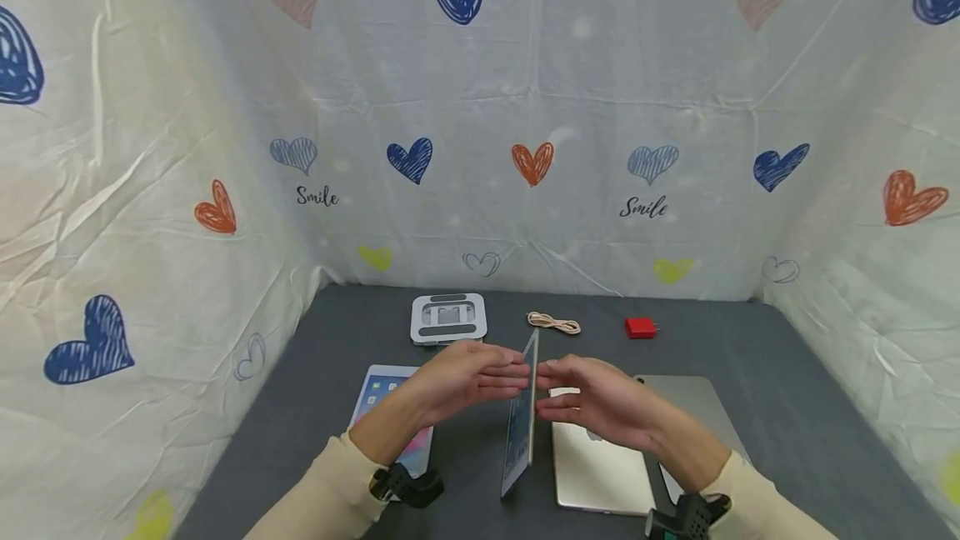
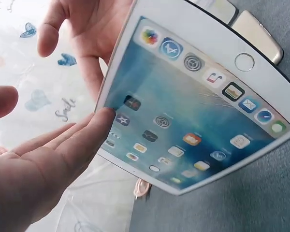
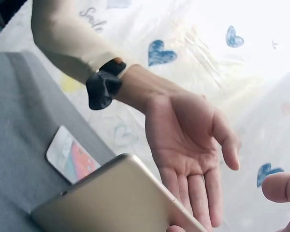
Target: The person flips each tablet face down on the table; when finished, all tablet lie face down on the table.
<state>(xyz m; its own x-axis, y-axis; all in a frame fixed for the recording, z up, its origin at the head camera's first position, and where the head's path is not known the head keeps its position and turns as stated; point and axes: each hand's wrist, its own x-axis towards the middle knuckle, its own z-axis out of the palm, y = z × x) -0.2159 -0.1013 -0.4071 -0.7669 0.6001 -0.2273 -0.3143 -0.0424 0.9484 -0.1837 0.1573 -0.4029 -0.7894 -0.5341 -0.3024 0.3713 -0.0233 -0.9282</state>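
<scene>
One tablet (image 1: 519, 432): near-upright at the near centre, screen facing left, pressed between your palms. Your left hand (image 1: 480, 377): fingers straight against the screen, uncurled. Your right hand (image 1: 600, 402): fingers extended, unclenched, touching the back. Gold device (image 1: 600, 473): near right, logo partly covered. Far cloth (image 1: 480, 57): "Smile", twice.

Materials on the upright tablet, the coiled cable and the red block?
Upright tablet: smooth front, probably glass, with icons showing through; satin gold back, likely aluminium, given its soft, even sheen.
Coiled cable: pale, matte-looking, bends in tight loops; rubbery or braided, too small to tell.
Red block: likely hard plastic, judging by its solid colour and crisp edges.
</scene>
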